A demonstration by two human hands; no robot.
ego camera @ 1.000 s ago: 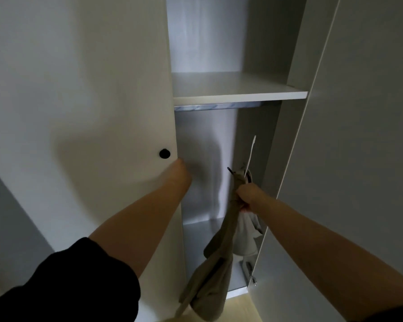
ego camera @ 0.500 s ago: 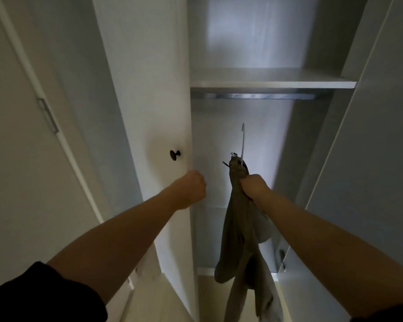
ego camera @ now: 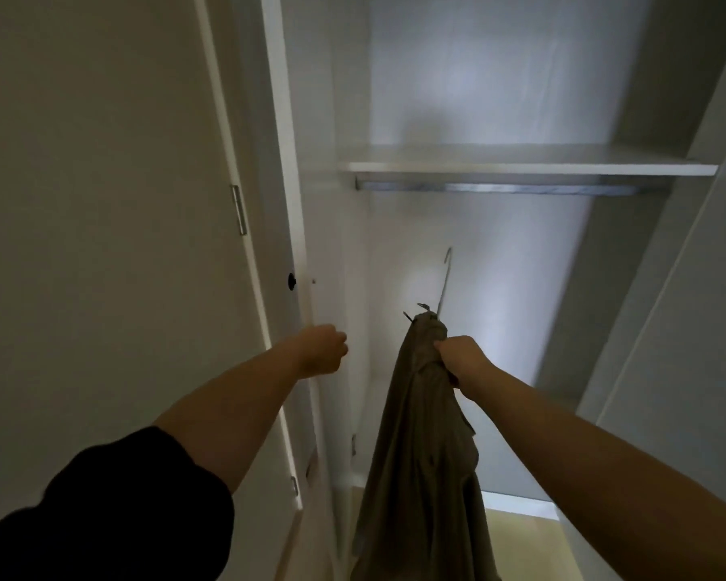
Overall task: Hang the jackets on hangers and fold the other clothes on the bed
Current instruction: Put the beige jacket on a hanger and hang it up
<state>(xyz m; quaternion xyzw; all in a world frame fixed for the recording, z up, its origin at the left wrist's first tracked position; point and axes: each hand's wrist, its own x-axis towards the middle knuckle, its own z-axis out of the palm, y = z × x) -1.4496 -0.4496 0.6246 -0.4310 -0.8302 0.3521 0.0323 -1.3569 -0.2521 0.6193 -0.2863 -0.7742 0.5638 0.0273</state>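
Inside the open wardrobe: one shelf, with a metal rail directly beneath it. Below the rail, well apart from it: one hanger, its hook pointing up, carrying one khaki jacket. The jacket hangs bunched and straight down in front of the wardrobe's back wall, its lower end out of view. Right hand: fist closed tight on the jacket's collar just under the hook. Left hand: curled into a loose fist at the edge of the left door, gripping nothing visible; whether it touches the door cannot be told. Door knob: dark, above the left hand. Left sleeve: black.
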